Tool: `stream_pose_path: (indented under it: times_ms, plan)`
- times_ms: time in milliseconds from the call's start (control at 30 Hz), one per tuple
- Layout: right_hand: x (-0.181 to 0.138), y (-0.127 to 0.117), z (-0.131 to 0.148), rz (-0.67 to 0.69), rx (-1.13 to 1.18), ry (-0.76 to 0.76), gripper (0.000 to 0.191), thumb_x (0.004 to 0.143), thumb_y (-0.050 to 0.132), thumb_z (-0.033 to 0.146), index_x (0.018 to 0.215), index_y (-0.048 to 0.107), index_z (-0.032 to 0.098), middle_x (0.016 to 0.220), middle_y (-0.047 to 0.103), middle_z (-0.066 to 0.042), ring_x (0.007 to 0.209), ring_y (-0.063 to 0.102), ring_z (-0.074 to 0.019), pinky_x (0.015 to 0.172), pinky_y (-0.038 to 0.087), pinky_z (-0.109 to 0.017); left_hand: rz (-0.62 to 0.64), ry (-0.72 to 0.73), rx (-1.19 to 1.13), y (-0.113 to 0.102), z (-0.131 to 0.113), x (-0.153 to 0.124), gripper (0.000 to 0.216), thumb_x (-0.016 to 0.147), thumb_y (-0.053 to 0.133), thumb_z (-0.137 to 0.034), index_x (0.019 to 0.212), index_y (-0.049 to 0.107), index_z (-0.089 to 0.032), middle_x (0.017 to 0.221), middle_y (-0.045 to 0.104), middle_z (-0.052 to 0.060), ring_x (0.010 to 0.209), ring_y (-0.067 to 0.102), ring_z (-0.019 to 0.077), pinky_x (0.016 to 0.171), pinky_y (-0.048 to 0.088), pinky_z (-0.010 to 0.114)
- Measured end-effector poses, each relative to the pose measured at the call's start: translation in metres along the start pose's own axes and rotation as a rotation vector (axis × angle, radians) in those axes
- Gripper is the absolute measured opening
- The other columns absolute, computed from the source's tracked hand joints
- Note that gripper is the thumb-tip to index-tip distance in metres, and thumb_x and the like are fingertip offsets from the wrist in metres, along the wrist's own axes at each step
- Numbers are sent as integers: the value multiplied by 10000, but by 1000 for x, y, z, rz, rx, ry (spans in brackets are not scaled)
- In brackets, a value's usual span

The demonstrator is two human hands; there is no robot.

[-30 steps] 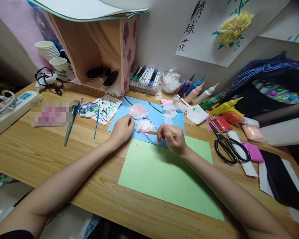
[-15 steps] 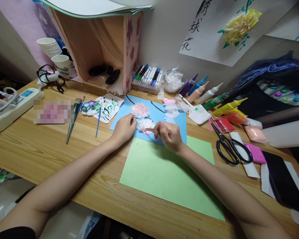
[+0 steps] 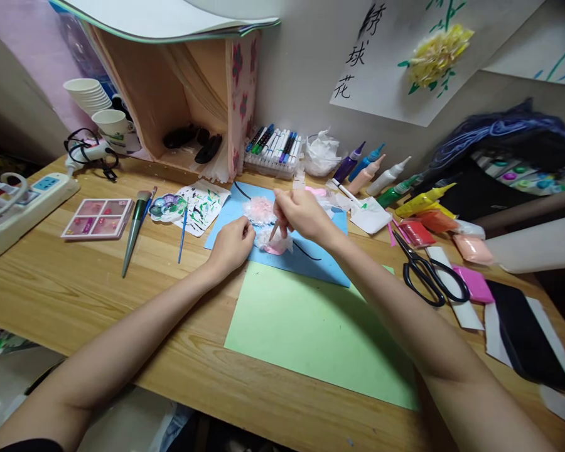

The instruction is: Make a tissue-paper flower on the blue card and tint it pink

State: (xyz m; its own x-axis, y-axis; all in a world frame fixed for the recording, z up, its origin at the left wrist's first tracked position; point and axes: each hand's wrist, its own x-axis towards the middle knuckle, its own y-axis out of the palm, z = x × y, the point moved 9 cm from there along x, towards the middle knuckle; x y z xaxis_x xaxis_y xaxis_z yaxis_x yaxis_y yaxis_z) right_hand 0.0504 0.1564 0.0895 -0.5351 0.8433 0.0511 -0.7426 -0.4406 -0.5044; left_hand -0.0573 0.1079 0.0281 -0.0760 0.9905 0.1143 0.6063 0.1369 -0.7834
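My right hand grips a thin brown stick, its tip down in the lower paper flower. This flower is white and ruffled, with a pink patch at its lower edge. Just above it, a pale pink ruffled flower sits on the same blue sheet, partly hidden by my right hand. My left hand rests at the sheet's left edge beside the flowers, its fingers curled closed. Whatever it may pinch is hidden. Dark curved lines run across the blue paper.
Green paper lies under the blue sheet's front edge. Black-handled scissors, clay packets and paint bottles stand or lie to the right. On the left are a paintbrush, a palette case and a power strip.
My right hand has moved up and left, and the stick now points more steeply down into the white flower. More of the blue sheet's lower right shows. My left hand stays beside the flowers.
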Motion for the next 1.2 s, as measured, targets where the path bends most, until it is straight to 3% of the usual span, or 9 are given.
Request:
stream_pose_path:
  times_ms: [133, 267, 433, 600, 700, 800, 900, 1033, 1200]
  plan:
    - [-24, -56, -7, -233, 174, -63, 537, 937, 310, 511, 520, 445, 202, 374, 487, 17, 336, 451, -92, 397, 334, -229, 15, -6, -9, -1, -1, 0, 186, 842, 385, -228, 661, 421, -208, 655, 543, 7, 624, 486, 158, 587, 310, 270]
    - [-59, -96, -26, -397, -19, -226, 298, 903, 476, 432, 728, 549, 201, 735, 663, -41, 661, 620, -146, 617, 477, -275, 23, -18, 1, -3, -1, -2, 201, 847, 376, -238, 649, 402, -212, 647, 539, 6, 614, 480, 161, 574, 300, 271]
    - [-72, -65, -70, -158, -433, -297, 95, 827, 607, 279, 841, 565, 196, 856, 685, -76, 784, 645, -208, 674, 483, -322, 27, -30, 23, -4, -2, -3, 209, 844, 379, -241, 639, 408, -210, 652, 556, 8, 608, 482, 159, 562, 295, 268]
    - [-72, -47, -75, -179, -584, -352, 143, 852, 462, 141, 743, 540, 192, 726, 658, -93, 700, 626, -222, 605, 458, -325, 52, -46, -26, -1, 1, -2, 216, 851, 383, -260, 649, 435, -205, 654, 564, 0, 612, 493, 152, 572, 310, 260]
    - [-76, -53, -54, -263, -436, -357, 85, 819, 541, 171, 740, 527, 200, 763, 674, -77, 753, 656, -226, 667, 490, -346, -5, -40, -59, -11, -2, -6, 249, 886, 350, -283, 695, 486, -199, 690, 588, 11, 643, 519, 151, 604, 342, 262]
    - [-80, -53, -39, -293, -86, -309, 111, 791, 626, 217, 770, 517, 206, 801, 678, -47, 799, 677, -195, 726, 520, -333, -129, 124, -2, -29, -28, -17, 312, 927, 297, -331, 815, 552, -190, 803, 619, 45, 752, 546, 167, 710, 373, 280]
    - [-80, -34, -31, -191, 178, -272, 149, 784, 653, 244, 785, 509, 203, 797, 674, -39, 772, 674, -169, 713, 533, -314, 28, 310, -11, -20, -59, -31, 326, 915, 358, -404, 971, 597, -188, 826, 620, 46, 782, 552, 173, 749, 383, 286]
    - [-78, -8, -36, -93, 271, -229, 145, 784, 651, 244, 789, 512, 201, 825, 676, -44, 794, 665, -163, 736, 532, -321, 241, 219, -139, 1, -57, -37, 335, 876, 450, -477, 981, 628, -214, 734, 600, -4, 671, 529, 142, 628, 369, 252]
    - [-82, -9, -47, -205, 262, -191, 128, 830, 603, 311, 810, 531, 207, 849, 676, -41, 798, 651, -162, 732, 510, -314, 251, 93, -198, 13, -37, -32, 290, 861, 486, -428, 775, 632, -193, 659, 582, -17, 604, 493, 124, 557, 315, 238]
